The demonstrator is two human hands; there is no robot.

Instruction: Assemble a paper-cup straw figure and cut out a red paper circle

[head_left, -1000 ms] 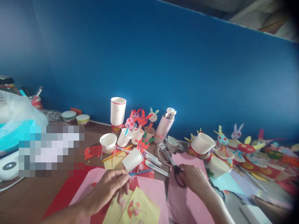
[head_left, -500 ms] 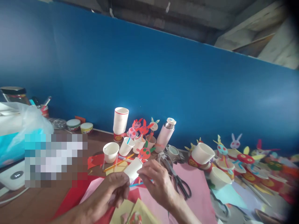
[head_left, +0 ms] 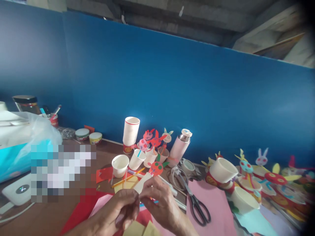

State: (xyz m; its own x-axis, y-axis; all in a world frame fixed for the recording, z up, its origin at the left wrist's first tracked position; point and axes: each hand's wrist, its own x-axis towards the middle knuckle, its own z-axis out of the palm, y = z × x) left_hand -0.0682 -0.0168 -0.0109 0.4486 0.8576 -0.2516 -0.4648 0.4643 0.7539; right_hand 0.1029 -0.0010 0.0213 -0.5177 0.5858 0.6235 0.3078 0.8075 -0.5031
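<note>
My left hand and my right hand meet low in the middle, with thumb and fingertips of each pinched together. Whatever sits between their fingertips is hidden or too small to name. Just beyond the fingers a white paper cup shows in part, covered by my right hand; I cannot tell whether the fingers touch it. A red paper rabbit face with green ears rises right behind it. Under the hands lie yellowish paper pieces and red paper.
Black-handled scissors rest on pink paper at right. Behind stand an open paper cup, a stack of cups and a pink thermos. Several rabbit cups crowd the right. A plastic bag lies left.
My hands have come closer together, fingertips now meeting. My right hand covers more of the white cup. The view has shifted slightly, so things appear a little lower and mostly further right.
</note>
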